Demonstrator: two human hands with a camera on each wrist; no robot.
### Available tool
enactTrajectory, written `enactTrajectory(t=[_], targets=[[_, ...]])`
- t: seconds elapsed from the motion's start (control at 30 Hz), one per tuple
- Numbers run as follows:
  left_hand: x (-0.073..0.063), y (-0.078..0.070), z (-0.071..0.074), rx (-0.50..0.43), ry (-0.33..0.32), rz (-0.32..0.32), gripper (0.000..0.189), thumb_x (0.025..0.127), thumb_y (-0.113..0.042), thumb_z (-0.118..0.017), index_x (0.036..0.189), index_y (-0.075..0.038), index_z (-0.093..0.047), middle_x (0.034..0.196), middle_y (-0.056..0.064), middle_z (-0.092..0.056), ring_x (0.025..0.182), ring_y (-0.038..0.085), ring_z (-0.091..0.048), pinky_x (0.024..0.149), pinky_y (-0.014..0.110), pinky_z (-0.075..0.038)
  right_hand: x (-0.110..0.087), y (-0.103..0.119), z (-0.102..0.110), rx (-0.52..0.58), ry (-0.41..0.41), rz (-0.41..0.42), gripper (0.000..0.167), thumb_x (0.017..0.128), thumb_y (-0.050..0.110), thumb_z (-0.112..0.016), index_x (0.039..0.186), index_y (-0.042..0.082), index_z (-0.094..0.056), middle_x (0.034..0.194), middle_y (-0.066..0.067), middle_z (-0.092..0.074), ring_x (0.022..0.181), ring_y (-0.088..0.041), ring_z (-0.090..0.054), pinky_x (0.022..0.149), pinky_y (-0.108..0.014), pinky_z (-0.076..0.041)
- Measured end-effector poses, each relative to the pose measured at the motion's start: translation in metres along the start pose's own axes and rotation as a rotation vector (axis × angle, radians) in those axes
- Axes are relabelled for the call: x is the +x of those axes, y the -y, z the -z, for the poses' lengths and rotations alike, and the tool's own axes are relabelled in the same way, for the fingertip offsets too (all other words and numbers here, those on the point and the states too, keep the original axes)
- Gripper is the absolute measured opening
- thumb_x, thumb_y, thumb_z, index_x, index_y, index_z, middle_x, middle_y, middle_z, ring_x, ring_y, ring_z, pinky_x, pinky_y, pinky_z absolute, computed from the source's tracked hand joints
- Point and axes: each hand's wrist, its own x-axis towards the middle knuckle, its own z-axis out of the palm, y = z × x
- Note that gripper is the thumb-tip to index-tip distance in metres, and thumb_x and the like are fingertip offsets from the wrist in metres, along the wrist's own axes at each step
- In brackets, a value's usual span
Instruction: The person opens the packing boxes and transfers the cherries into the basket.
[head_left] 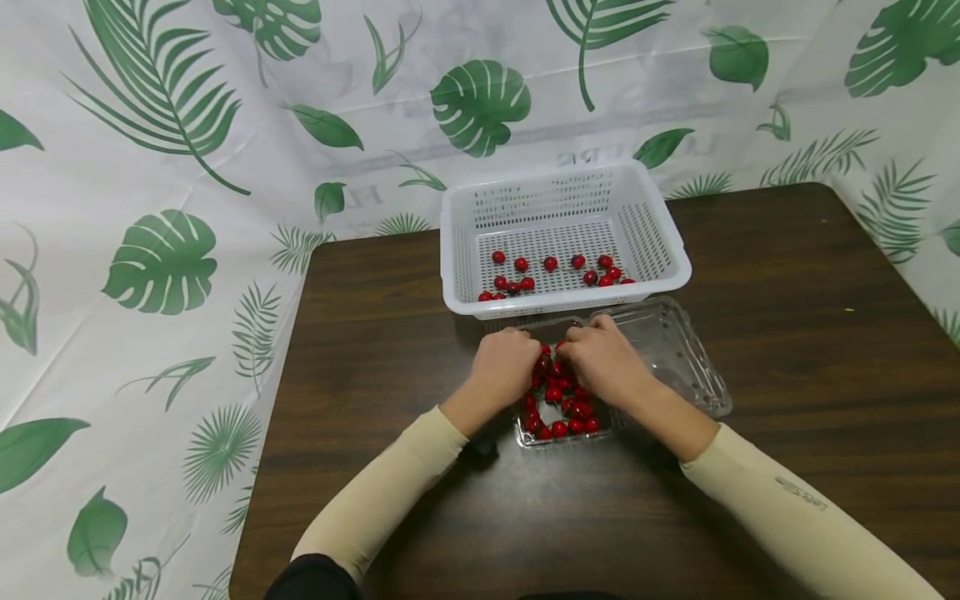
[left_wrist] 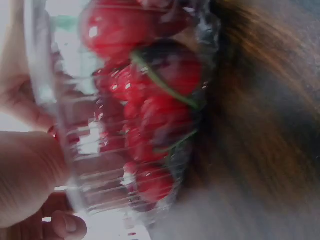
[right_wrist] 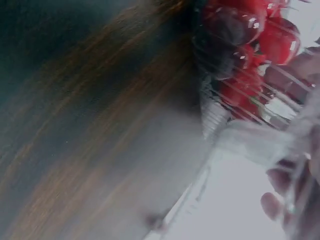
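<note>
Fingertips are the annoying part here: both the left hand (head_left: 504, 368) and right hand (head_left: 609, 365) have fingers bent down over the far end of the clear tub (head_left: 538, 443), and honestly I can't tell how tight either grip is or whether it's got fruit or plastic. Wrist views are blurry and shoot through the tub wall. The red cherries (head_left: 553, 393) sit piled in the tub, partly covered by the hands, with more scattered in the white basket (head_left: 566, 299) just behind. Small dark writing on the right sleeve (head_left: 802, 517) is too tiny to read, and the grey lettering on the leafy backdrop (head_left: 187, 350) is super faint. The clear lid (head_left: 678, 354) lies right of the tub, partly behind the right hand.
</note>
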Motion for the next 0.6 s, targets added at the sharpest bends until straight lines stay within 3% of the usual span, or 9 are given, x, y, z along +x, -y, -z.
enactTrajectory(t=[0.2,0.33,0.6], targets=[[-0.005,0.010,0.009,-0.137,-0.058,0.008,0.026,0.082,-0.012,-0.069,0.061,-0.024,-0.060,0.062,-0.008,-0.057,0.057,0.013,-0.056,0.048,0.033,-0.046,-0.005,0.001,0.008,0.122,-0.047,-0.015,0.007,0.081,0.004,-0.077,0.085,0.010,-0.077,0.077,-0.001,-0.066,0.072,-0.018,-0.063,0.081,-0.045,-0.041],[-0.009,0.013,0.015,-0.191,-0.077,-0.007,0.021,0.078,-0.009,-0.069,0.064,-0.024,-0.065,0.060,-0.009,-0.057,0.052,0.011,-0.050,0.045,0.032,-0.042,-0.008,0.002,0.016,0.208,-0.060,-0.042,0.010,0.079,0.005,-0.081,0.088,0.008,-0.078,0.079,0.000,-0.069,0.072,-0.016,-0.064,0.080,-0.046,-0.043],[-0.019,0.017,0.021,-0.268,-0.036,0.002,0.010,0.085,-0.015,-0.071,0.082,-0.023,-0.076,0.064,-0.009,-0.063,0.051,0.008,-0.048,0.043,0.026,-0.035,-0.009,0.002,0.037,0.381,-0.093,-0.083,0.014,0.078,0.000,-0.080,0.089,0.007,-0.078,0.083,-0.002,-0.073,0.069,-0.017,-0.065,0.079,-0.046,-0.047]])
